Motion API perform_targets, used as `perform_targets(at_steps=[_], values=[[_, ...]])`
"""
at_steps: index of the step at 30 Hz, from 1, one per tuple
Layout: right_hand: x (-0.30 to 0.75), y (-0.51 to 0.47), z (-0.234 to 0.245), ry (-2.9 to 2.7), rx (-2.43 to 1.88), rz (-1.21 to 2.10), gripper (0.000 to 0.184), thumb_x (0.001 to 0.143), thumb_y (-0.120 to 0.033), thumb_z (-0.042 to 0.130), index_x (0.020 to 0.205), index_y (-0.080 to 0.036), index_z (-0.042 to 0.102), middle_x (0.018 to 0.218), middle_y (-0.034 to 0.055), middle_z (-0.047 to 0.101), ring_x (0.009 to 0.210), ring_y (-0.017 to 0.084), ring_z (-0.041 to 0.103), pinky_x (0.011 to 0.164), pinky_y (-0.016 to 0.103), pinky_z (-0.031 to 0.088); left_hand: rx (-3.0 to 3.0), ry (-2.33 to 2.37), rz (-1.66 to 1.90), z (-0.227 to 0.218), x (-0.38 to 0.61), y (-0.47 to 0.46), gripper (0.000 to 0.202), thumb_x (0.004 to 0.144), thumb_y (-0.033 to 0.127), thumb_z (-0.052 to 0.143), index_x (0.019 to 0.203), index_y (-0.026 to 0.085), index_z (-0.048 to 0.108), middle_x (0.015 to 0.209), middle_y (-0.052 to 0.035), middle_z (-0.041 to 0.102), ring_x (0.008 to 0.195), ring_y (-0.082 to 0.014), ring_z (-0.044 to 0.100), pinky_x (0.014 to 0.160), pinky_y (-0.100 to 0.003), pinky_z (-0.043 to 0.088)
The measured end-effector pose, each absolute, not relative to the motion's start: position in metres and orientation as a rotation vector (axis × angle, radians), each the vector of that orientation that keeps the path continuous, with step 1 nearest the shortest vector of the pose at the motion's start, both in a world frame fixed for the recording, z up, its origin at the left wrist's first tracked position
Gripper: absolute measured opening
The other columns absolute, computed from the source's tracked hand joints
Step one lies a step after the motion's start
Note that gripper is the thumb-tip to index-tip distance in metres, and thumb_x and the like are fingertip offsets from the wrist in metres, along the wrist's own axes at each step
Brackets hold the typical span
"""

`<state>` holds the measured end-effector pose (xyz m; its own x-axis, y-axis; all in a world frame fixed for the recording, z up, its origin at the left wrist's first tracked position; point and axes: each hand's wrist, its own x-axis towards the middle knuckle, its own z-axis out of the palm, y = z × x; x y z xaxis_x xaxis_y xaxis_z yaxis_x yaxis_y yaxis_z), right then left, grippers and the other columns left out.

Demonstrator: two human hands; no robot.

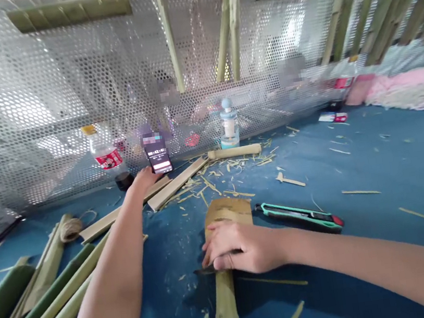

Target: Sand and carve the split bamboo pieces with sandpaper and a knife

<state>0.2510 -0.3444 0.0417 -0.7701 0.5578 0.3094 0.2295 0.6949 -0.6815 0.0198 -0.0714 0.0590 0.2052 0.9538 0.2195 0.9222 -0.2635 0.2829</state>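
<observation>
My right hand (240,247) lies across a split bamboo piece (225,215), its fingers closed around a small dark blade (204,270) that sticks out to the left against the bamboo. The bamboo runs wide at the far end and narrows toward me. A teal utility knife (301,215) lies just beyond my right hand. My left hand (144,180) rests at the far side, fingertips at the lower corner of a black smartphone (158,153). Flat bamboo strips (176,185) lie under and beside that hand, and whether it grips anything is not visible.
Bamboo shavings litter the blue mat (354,160). Long green bamboo stalks (39,304) and a twine ball (70,229) sit at the left. A bamboo tube (234,151), several bottles and a perforated metal screen (30,100) stand at the back, with people blurred behind it.
</observation>
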Motion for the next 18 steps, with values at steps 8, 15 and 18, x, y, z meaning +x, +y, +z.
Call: perform_targets(at_steps=[8, 15, 18], values=[[0.247, -0.354, 0.042, -2.462, -0.61, 0.871, 0.019, 0.096, -0.021, 0.053, 0.098, -0.014, 0.07, 0.105, 0.0072, 0.074, 0.116, 0.017, 0.06, 0.115, 0.036, 0.023, 2.335, 2.015, 0.93, 0.063, 0.009, -0.049, 0.05, 0.097, 0.039, 0.05, 0.141, 0.018, 0.04, 0.139, -0.0145, 0.046, 0.12, -0.0287, 0.052, 0.1, -0.053, 0.045], [0.248, -0.345, 0.037, -2.502, -0.589, 0.85, 0.023, 0.098, -0.026, 0.05, 0.104, -0.015, 0.069, 0.107, 0.0059, 0.073, 0.112, 0.016, 0.061, 0.114, 0.034, 0.027, 2.564, 1.943, 0.784, 0.089, 0.004, -0.054, 0.054, 0.097, 0.035, 0.051, 0.147, 0.022, 0.033, 0.143, -0.0143, 0.042, 0.123, -0.031, 0.05, 0.101, -0.057, 0.043], [0.251, -0.339, 0.038, -2.467, -0.691, 0.861, 0.023, 0.099, -0.027, 0.049, 0.104, -0.017, 0.069, 0.106, 0.0049, 0.073, 0.113, 0.017, 0.061, 0.114, 0.038, 0.026, 2.615, 1.945, 0.691, 0.085, 0.001, -0.064, 0.041, 0.094, 0.033, 0.057, 0.132, 0.018, 0.051, 0.135, -0.012, 0.05, 0.12, -0.0288, 0.052, 0.101, -0.056, 0.043]])
